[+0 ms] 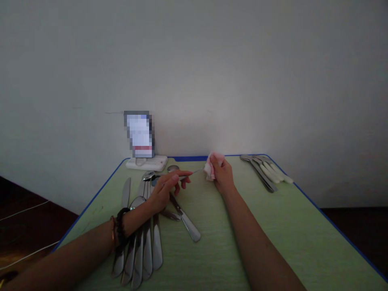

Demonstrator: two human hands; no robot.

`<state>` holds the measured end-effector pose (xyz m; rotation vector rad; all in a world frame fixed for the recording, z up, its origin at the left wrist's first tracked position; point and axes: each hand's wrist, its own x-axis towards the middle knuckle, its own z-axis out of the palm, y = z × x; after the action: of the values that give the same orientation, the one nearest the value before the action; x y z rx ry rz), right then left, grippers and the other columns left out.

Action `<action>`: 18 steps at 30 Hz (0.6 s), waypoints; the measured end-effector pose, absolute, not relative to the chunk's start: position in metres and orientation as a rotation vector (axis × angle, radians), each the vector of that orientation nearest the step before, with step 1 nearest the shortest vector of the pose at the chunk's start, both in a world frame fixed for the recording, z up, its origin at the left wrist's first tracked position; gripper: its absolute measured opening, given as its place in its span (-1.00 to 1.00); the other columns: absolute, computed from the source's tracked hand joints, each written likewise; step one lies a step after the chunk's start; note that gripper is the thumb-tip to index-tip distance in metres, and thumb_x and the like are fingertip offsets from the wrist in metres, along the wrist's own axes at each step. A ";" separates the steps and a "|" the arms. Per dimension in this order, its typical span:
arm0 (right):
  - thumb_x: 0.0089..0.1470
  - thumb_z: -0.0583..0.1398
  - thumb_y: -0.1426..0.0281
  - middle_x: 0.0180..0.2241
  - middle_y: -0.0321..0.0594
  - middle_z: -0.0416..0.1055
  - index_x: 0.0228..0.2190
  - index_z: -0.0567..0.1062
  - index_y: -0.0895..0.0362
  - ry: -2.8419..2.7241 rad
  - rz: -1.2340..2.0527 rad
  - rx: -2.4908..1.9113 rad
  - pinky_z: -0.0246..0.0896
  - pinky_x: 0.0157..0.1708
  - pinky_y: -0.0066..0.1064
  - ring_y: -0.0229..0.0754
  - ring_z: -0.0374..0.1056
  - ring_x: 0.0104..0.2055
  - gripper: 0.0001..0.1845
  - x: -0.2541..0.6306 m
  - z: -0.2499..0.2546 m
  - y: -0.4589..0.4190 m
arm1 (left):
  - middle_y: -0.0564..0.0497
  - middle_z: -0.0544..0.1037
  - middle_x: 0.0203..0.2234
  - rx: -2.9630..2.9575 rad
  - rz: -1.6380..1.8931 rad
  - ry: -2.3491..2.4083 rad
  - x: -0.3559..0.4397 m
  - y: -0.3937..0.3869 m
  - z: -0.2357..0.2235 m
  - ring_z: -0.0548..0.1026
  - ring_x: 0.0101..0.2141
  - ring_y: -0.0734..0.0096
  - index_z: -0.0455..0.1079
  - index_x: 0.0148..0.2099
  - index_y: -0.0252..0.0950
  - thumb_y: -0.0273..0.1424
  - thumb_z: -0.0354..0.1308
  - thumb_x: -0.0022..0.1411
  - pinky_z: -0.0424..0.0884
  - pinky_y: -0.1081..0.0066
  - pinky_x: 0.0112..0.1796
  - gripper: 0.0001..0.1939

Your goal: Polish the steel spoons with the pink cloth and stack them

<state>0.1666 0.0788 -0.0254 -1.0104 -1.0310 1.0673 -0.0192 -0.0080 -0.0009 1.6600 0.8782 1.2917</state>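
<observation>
My left hand [169, 186] is closed around the handle end of a slim metal piece of cutlery [197, 171], held level above the table. Its far end disappears into a pink and white cloth [210, 169], so its kind is hidden. My right hand [223, 173] pinches that cloth around it, thumb on top. Beneath my left hand and forearm lies a loose pile of steel cutlery [147, 246], with several handles toward me. A spoon [148, 175] and a knife [126, 193] show at its far side. One handle [190, 228] slants out to the right.
Spoons [260, 173] and white-handled cutlery [274, 171] lie at the back right of the green table [200, 266]. A phone [141, 135] with a blurred screen stands by a white power bank [148, 163] at the back left. A grey wall [242, 81] rises behind.
</observation>
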 end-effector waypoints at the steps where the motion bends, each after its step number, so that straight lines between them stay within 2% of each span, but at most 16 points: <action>1: -0.16 0.25 0.06 -0.59 -0.31 0.40 -0.39 0.48 0.19 -0.967 1.067 -1.005 0.23 -0.51 -0.42 -0.26 0.29 -0.52 -0.56 0.167 -0.026 0.080 | -0.11 0.51 -0.34 1.674 1.278 0.853 -0.020 -0.008 -0.001 0.40 -0.41 0.40 0.45 -0.04 -0.36 -0.15 -0.13 0.31 0.30 0.52 -0.56 -0.52; 4: -0.19 0.28 0.11 -0.60 -0.34 0.39 -0.44 0.45 0.17 -0.786 1.133 -0.957 0.26 -0.52 -0.41 -0.27 0.28 -0.55 -0.62 0.169 -0.024 0.082 | -0.11 0.56 -0.35 1.776 1.220 0.895 -0.019 -0.010 0.001 0.42 -0.43 0.40 0.47 -0.03 -0.34 -0.16 -0.12 0.30 0.30 0.51 -0.54 -0.53; 8: -0.23 0.33 0.17 -0.66 -0.40 0.34 -0.48 0.42 0.13 -0.623 1.253 -0.842 0.31 -0.50 -0.39 -0.28 0.26 -0.60 -0.67 0.172 -0.017 0.081 | -0.03 0.56 -0.44 1.975 1.054 1.090 -0.013 -0.013 0.005 0.44 -0.44 0.43 0.50 -0.12 -0.30 -0.29 0.04 0.24 0.32 0.50 -0.44 -0.71; 11: -0.20 0.32 0.14 -0.74 -0.42 0.26 -0.51 0.41 0.12 -0.614 1.308 -0.775 0.33 -0.48 -0.37 -0.27 0.23 -0.63 -0.67 0.174 -0.011 0.078 | 0.03 0.51 -0.46 2.006 0.910 1.150 -0.010 -0.013 0.004 0.40 -0.47 0.47 0.42 -0.05 -0.27 -0.31 0.03 0.24 0.29 0.51 -0.46 -0.71; 14: -0.17 0.30 0.10 -0.66 -0.29 0.37 -0.49 0.46 0.16 -0.731 1.408 -0.762 0.33 -0.47 -0.39 -0.23 0.33 -0.54 -0.63 0.174 -0.006 0.073 | 0.11 0.40 -0.54 1.983 0.908 1.192 -0.009 -0.010 0.002 0.32 -0.52 0.49 0.30 0.03 -0.28 -0.33 0.00 0.25 0.22 0.53 -0.49 -0.68; 18: -0.15 0.27 0.07 -0.54 -0.20 0.48 -0.46 0.51 0.19 -1.052 1.554 -0.833 0.29 -0.46 -0.41 -0.20 0.37 -0.47 -0.59 0.172 -0.004 0.067 | 0.18 0.30 -0.61 1.957 0.870 1.223 -0.009 -0.008 0.001 0.23 -0.58 0.51 0.23 0.00 -0.32 -0.35 -0.05 0.28 0.11 0.53 -0.55 -0.73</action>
<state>0.1718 0.0665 -0.0036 -0.8327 -1.0521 1.5542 -0.0089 -0.0078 0.0007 1.9569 1.2228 0.8705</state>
